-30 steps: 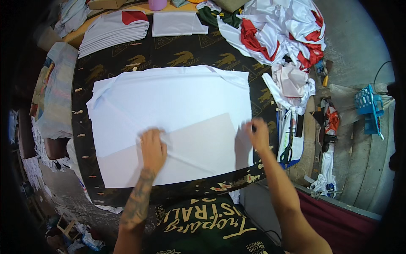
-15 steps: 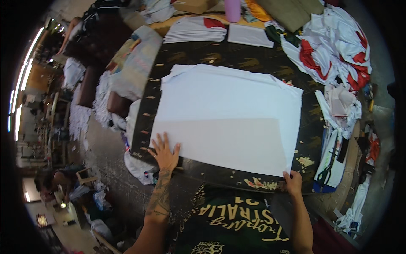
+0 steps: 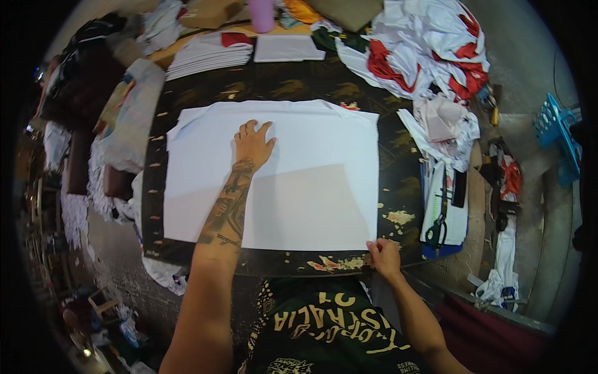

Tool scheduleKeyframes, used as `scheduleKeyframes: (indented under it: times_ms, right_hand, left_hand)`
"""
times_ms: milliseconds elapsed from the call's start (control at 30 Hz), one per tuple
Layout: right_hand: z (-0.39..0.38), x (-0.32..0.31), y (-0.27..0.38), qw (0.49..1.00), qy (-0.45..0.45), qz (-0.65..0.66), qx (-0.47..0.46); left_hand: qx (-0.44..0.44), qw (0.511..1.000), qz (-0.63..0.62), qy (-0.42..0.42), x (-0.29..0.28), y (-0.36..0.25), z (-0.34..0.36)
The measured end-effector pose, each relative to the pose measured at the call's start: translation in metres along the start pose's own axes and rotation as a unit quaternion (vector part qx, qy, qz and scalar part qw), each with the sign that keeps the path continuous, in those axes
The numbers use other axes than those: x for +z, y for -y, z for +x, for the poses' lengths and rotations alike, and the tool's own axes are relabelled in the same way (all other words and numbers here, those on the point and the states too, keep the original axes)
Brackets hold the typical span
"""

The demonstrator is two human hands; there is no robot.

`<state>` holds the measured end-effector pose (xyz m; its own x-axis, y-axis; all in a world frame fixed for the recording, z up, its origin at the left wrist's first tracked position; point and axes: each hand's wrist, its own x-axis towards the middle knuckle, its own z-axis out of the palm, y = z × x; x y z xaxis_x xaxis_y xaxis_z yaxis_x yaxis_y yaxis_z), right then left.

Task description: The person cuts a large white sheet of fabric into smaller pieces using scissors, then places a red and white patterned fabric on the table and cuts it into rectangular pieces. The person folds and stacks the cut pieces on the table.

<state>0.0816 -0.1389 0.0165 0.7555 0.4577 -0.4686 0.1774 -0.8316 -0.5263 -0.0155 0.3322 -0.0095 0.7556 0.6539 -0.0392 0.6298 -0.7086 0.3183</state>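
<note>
A white piece of cloth [image 3: 299, 140], its far corners creased and uneven, lies spread on a dark patterned tabletop [image 3: 274, 262]. Over its near half shows a pale greyish panel [image 3: 305, 209]; whether it lies on, in or under the cloth I cannot tell. My left hand [image 3: 253, 143] rests on the far part of the cloth, fingers apart and slightly bent, the forearm crossing the panel. At the near right corner, my right hand [image 3: 384, 257] pinches the cloth's edge between thumb and fingers.
A stack of folded white cloths [image 3: 208, 56] and a flat white piece [image 3: 288, 47] lie along the far edge, near a pink container [image 3: 261, 15]. White and red fabric [image 3: 430, 50] heaps at far right. Black scissors [image 3: 437, 229] lie right of the tabletop. A blue plastic basket [image 3: 554, 137] stands beyond.
My left hand has moved from the cloth's near left edge to its far middle. The right hand stays at the near right corner. The whole view has shifted rightward.
</note>
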Motion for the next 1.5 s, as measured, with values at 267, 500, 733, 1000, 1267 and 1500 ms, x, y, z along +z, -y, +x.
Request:
scheduleKeyframes:
  times_ms: [267,500,733,1000,1267,1500]
  right_hand:
    - [0.057,-0.018,0.104,0.971,-0.131,-0.046,-0.196]
    - [0.200,0.017,0.209,0.936,-0.091,-0.259,-0.218]
    - [0.223,-0.011,0.158,0.951,-0.087,-0.266,-0.128]
    - [0.343,-0.103,0.215,0.943,-0.279,-0.088,-0.162]
    - [0.492,-0.195,0.242,0.848,-0.324,-0.319,-0.271]
    - [0.467,-0.299,0.276,0.780,-0.421,-0.401,-0.233]
  left_hand:
    - [-0.019,0.981,-0.049,-0.188,-0.008,0.013,-0.054]
    - [-0.085,0.981,0.071,-0.158,-0.044,0.209,-0.098]
    - [0.001,0.999,-0.011,-0.040,-0.064,0.209,-0.045]
    - [0.116,0.823,-0.550,0.083,-0.179,0.015,-0.006]
    - [0.181,0.337,-0.921,-0.081,-0.238,-0.208,-0.031]
    - [0.385,0.568,-0.717,-0.125,-0.231,-0.130,-0.037]
